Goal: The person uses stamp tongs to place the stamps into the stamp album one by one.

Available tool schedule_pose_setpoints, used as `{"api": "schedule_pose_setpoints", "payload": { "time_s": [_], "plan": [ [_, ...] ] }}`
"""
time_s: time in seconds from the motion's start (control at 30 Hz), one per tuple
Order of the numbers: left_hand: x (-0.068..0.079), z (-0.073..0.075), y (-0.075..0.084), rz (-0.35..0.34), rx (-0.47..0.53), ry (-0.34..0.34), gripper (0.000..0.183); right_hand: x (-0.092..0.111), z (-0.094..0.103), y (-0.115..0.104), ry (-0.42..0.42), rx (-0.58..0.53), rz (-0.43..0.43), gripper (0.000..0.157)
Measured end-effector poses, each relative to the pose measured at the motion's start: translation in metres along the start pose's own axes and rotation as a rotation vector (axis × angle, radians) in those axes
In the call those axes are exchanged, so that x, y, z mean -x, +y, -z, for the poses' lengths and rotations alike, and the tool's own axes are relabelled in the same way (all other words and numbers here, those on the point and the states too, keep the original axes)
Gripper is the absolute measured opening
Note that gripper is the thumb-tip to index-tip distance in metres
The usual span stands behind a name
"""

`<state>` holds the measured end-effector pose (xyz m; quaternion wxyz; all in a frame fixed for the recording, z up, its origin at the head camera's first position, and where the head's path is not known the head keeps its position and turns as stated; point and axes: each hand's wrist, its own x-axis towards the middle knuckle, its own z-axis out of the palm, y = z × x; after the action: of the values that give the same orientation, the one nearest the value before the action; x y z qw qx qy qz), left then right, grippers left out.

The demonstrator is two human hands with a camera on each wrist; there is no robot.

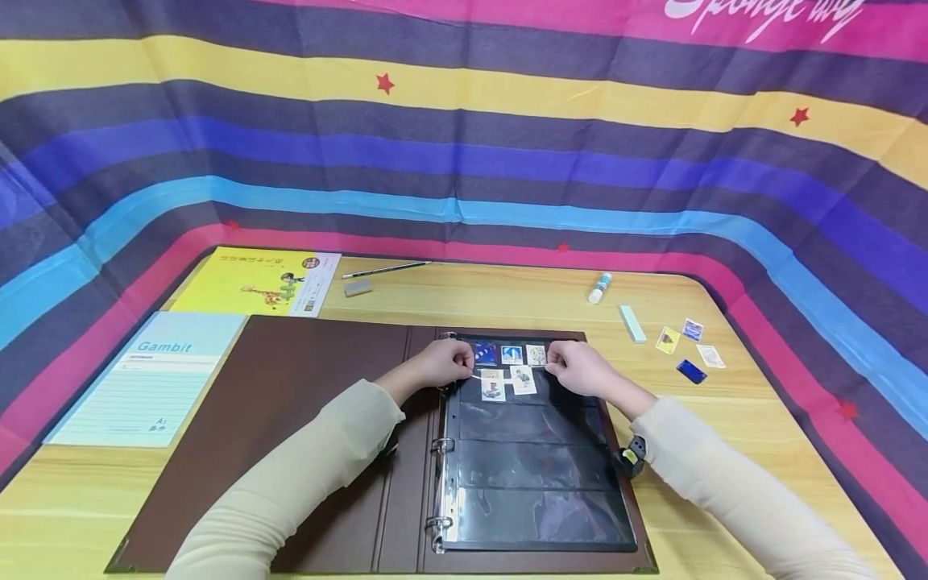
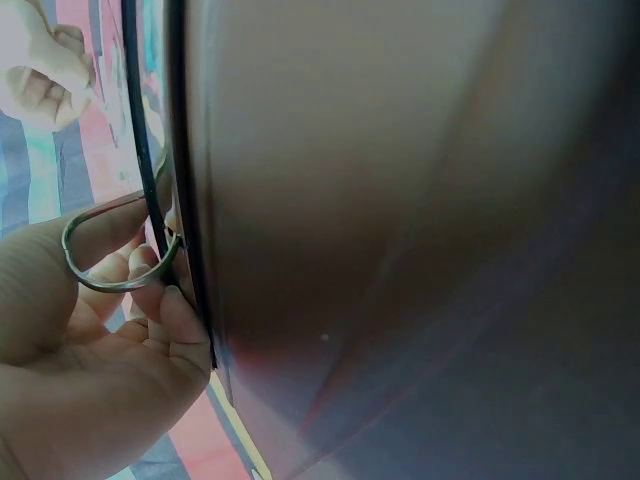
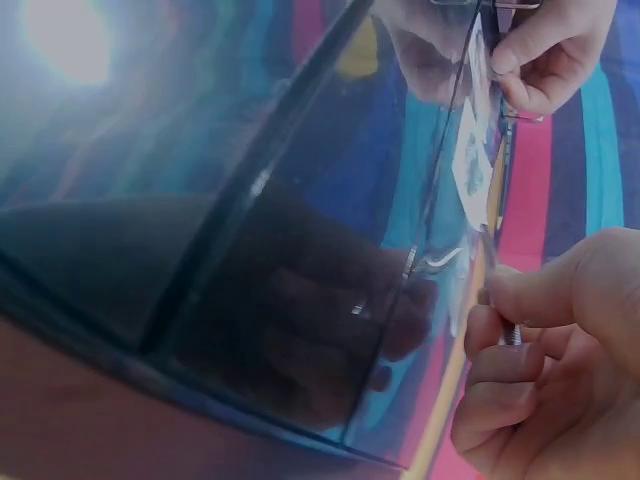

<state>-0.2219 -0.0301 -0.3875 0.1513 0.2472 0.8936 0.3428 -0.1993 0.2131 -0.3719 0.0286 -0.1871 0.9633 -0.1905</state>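
A brown ring binder (image 1: 319, 451) lies spread out with a black stamp page (image 1: 532, 463) of clear pockets on its right side. Along the top row sit a dark blue stamp (image 1: 485, 354), a blue-and-white stamp (image 1: 511, 355) and a pale stamp (image 1: 536, 355). Two more stamps (image 1: 493, 385) overlap the row's lower edge. My left hand (image 1: 451, 361) pinches the clear pocket film near the top binder ring (image 2: 120, 285). In my right hand (image 1: 580, 369) are metal tweezers (image 3: 511, 332), gripped between thumb and fingers, their tip right by the stamps.
Several loose stamps (image 1: 668, 340) lie right of the binder, near a pale green strip (image 1: 632, 324) and a glue stick (image 1: 600, 287). Behind are a pencil (image 1: 384, 270) and an eraser (image 1: 358, 287). A yellow book (image 1: 254, 282) and a light blue notebook (image 1: 145, 387) lie left.
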Motion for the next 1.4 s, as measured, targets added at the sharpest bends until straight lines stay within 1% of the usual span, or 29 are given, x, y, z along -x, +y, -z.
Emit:
{"api": "schedule_pose_setpoints", "payload": {
  "time_s": [0.23,0.43,0.7,1.03,1.1,1.17,1.3,1.4],
  "plan": [
    [0.001,0.001,0.0,-0.001,0.01,-0.007,0.005,-0.006,0.01,0.0,-0.007,0.07,0.048,0.012],
    [0.002,0.001,0.002,0.001,0.012,-0.01,0.005,-0.011,0.011,-0.003,-0.042,0.118,0.091,0.01],
    [0.001,0.001,0.003,0.005,0.008,-0.012,0.004,-0.013,0.006,-0.002,-0.074,0.116,0.118,0.011],
    [0.001,0.001,0.003,0.009,-0.002,-0.007,0.004,-0.014,0.007,-0.002,-0.089,0.109,0.135,0.011],
    [0.001,0.001,0.003,0.015,-0.002,-0.006,0.005,-0.014,0.007,-0.001,-0.079,0.099,0.127,0.01],
    [0.001,0.001,0.003,0.023,-0.004,-0.006,0.004,-0.013,0.008,0.002,-0.051,0.087,0.109,0.009],
    [0.0,0.0,0.002,0.037,0.0,-0.013,0.004,-0.008,0.014,0.013,0.041,0.044,0.065,0.006],
    [0.0,0.0,0.001,0.046,-0.002,-0.013,0.003,0.001,0.023,0.027,0.104,0.008,0.042,0.005]
  ]
}}
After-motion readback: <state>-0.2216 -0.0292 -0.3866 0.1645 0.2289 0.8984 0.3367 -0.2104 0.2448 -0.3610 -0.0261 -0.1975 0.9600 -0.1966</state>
